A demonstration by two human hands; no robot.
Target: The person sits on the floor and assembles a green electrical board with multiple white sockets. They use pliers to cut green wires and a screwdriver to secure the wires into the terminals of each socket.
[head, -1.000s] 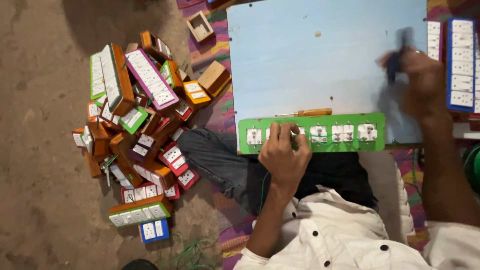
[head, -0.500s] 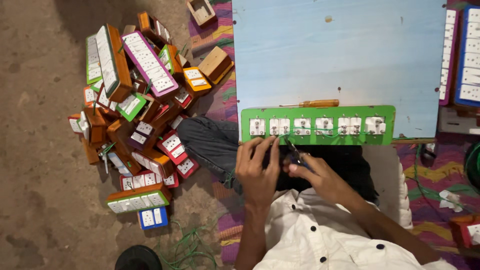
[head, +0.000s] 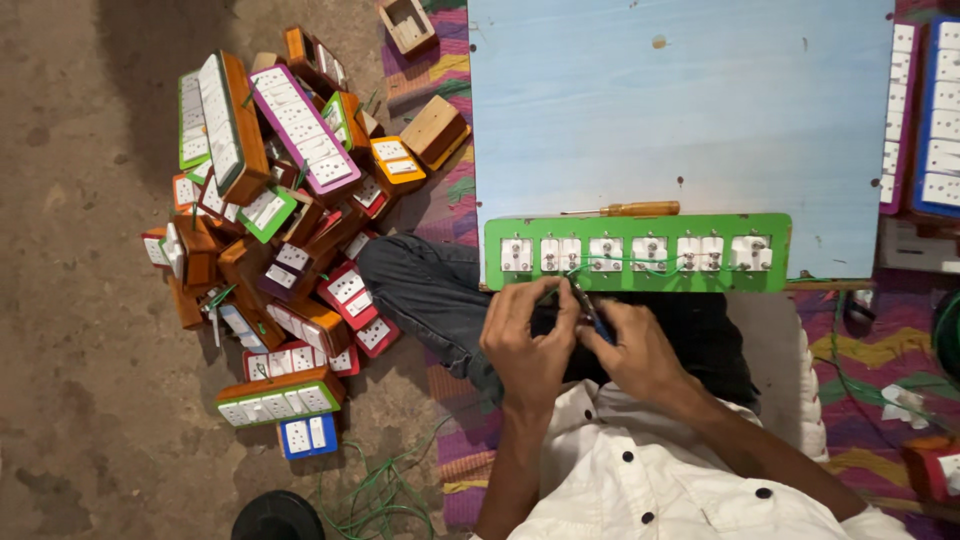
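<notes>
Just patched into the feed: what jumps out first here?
The heap of colourful switch boxes on the bare floor at left, then the green panel with white switch backs on the near edge of the pale blue board. Below it, left hand and right hand work a dark tool.

Pile of wooden switch boxes (head: 270,230) on the dirt floor (head: 80,400); orange-handled screwdriver (head: 625,209) on blue tabletop (head: 680,110); loose green wire (head: 375,495) by the patterned mat (head: 860,370).

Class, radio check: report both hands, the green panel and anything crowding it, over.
Left hand pinching wire at green switch panel edge. Right hand gripping blue-handled tool. Screwdriver lies just behind panel on the blue board.
</notes>
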